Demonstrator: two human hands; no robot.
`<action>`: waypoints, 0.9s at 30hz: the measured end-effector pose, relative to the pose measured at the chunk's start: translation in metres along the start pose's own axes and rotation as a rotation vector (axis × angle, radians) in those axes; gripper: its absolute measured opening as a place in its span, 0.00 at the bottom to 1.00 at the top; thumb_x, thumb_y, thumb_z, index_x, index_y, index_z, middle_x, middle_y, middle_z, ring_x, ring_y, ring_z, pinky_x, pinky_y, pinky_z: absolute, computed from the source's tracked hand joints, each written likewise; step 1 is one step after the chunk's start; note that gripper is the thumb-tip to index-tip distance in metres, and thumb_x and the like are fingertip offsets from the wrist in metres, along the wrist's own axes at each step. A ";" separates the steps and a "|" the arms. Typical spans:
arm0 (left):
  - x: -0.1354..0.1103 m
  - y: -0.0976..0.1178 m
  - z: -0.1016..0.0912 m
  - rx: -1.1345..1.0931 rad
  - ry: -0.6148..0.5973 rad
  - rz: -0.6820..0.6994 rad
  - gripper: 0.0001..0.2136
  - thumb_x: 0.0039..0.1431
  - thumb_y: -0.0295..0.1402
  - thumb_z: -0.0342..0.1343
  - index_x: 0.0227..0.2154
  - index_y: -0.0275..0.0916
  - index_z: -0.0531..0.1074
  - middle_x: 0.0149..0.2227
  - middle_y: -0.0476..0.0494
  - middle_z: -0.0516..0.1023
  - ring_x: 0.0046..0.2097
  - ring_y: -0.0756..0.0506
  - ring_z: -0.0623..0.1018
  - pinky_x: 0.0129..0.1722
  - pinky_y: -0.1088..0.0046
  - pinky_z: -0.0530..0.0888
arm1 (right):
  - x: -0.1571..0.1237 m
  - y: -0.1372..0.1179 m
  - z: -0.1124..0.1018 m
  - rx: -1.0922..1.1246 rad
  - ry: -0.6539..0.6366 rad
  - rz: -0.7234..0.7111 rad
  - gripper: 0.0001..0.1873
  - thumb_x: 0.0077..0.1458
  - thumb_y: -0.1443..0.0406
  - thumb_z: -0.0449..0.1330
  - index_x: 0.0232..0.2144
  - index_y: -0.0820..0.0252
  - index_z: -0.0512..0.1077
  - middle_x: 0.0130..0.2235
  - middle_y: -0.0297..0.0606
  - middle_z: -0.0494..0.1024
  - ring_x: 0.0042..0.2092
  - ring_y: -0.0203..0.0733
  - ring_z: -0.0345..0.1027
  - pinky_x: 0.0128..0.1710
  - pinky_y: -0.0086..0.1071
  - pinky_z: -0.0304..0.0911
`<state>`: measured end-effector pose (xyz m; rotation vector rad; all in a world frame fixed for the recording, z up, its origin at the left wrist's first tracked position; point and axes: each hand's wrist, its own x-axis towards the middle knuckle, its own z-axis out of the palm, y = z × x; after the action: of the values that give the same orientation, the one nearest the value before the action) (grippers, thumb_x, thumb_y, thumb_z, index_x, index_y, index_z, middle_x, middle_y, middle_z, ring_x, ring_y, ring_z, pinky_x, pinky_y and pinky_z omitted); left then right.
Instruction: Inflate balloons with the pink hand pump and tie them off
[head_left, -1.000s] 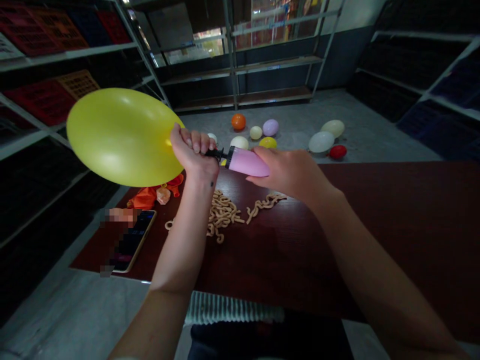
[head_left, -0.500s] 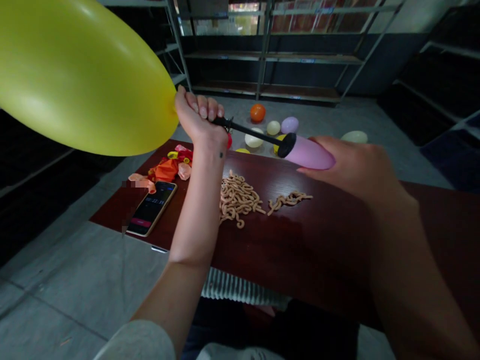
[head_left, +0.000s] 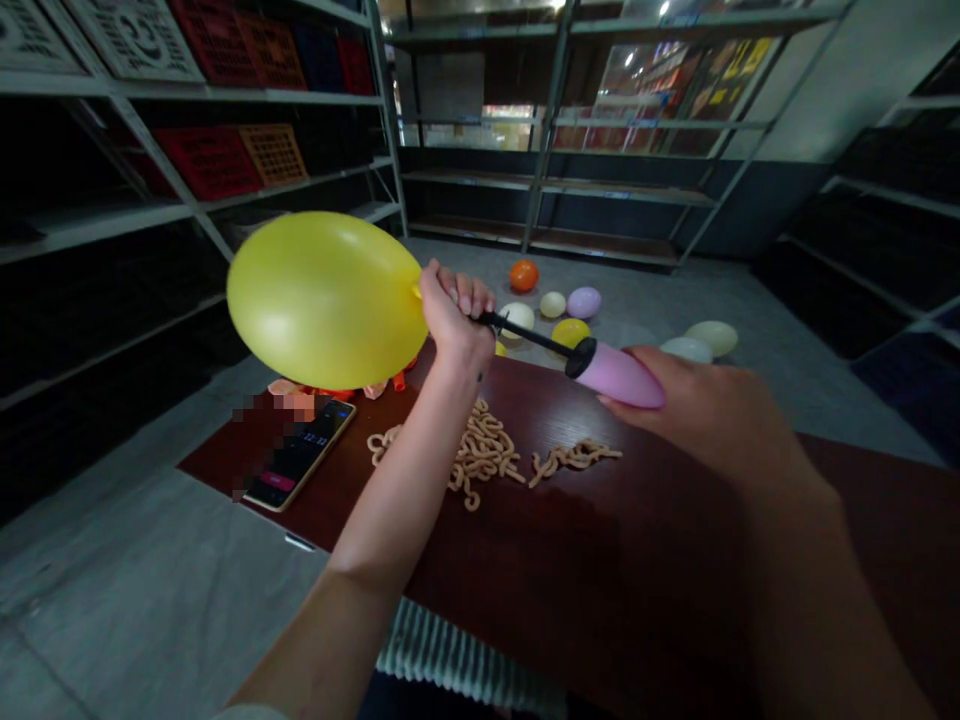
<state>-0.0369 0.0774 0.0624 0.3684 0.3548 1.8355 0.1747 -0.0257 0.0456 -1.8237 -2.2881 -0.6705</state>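
My left hand [head_left: 459, 305] is closed around the neck of an inflated yellow balloon [head_left: 326, 300] and the black end of a balloon pump [head_left: 616, 374]. The fingers hide where the neck meets the pump. The pump's pink barrel, with its black collar, points to the right, and a black rod [head_left: 534, 334] shows between it and my left hand. My right hand [head_left: 694, 410] is wrapped around the pink barrel. Below my hands, a pile of beige twisted strands [head_left: 487, 450] lies on the dark red table [head_left: 600, 570], a smaller bunch [head_left: 574, 458] beside it.
A phone [head_left: 304, 455] showing a timer lies at the table's left. Uninflated balloons [head_left: 382, 387] are behind it. Several inflated balloons, among them an orange one [head_left: 523, 275] and a purple one [head_left: 583, 302], rest on the floor. Metal shelves [head_left: 480, 180] with crates [head_left: 206, 160] stand around.
The view has tilted up, showing more shelving. The yellow balloon sits lower and farther right, wholly in view and looking smaller. The exposed rod looks shorter; both hands keep their hold.
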 end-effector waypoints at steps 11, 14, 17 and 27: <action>-0.031 -0.049 -0.003 0.001 -0.099 -0.215 0.24 0.67 0.32 0.44 0.16 0.38 0.42 0.13 0.52 0.41 0.13 0.53 0.50 0.18 0.72 0.48 | 0.005 -0.017 0.009 0.193 -0.077 -0.056 0.19 0.58 0.50 0.49 0.41 0.53 0.71 0.37 0.43 0.81 0.33 0.54 0.76 0.27 0.43 0.64; -0.027 -0.048 -0.007 0.046 -0.114 -0.211 0.23 0.68 0.32 0.41 0.19 0.37 0.38 0.15 0.51 0.38 0.14 0.53 0.49 0.20 0.69 0.46 | 0.004 -0.018 0.012 0.254 -0.057 -0.063 0.19 0.58 0.49 0.48 0.42 0.49 0.71 0.37 0.40 0.81 0.34 0.54 0.77 0.27 0.43 0.65; -0.022 -0.045 -0.008 0.084 -0.117 -0.196 0.23 0.68 0.32 0.42 0.20 0.36 0.36 0.15 0.50 0.37 0.14 0.53 0.49 0.21 0.68 0.46 | 0.005 -0.021 0.013 0.311 -0.027 -0.046 0.16 0.57 0.50 0.50 0.42 0.41 0.72 0.36 0.36 0.81 0.34 0.52 0.77 0.29 0.42 0.66; -0.004 -0.012 -0.004 0.003 -0.040 -0.133 0.24 0.68 0.33 0.44 0.16 0.38 0.46 0.12 0.53 0.43 0.13 0.54 0.51 0.19 0.73 0.49 | 0.005 -0.009 0.013 0.404 -0.124 -0.006 0.25 0.54 0.46 0.53 0.50 0.46 0.69 0.41 0.42 0.81 0.38 0.57 0.76 0.33 0.44 0.66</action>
<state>-0.0277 0.0765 0.0533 0.3740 0.3460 1.6954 0.1670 -0.0167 0.0337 -1.7022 -2.2924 -0.0815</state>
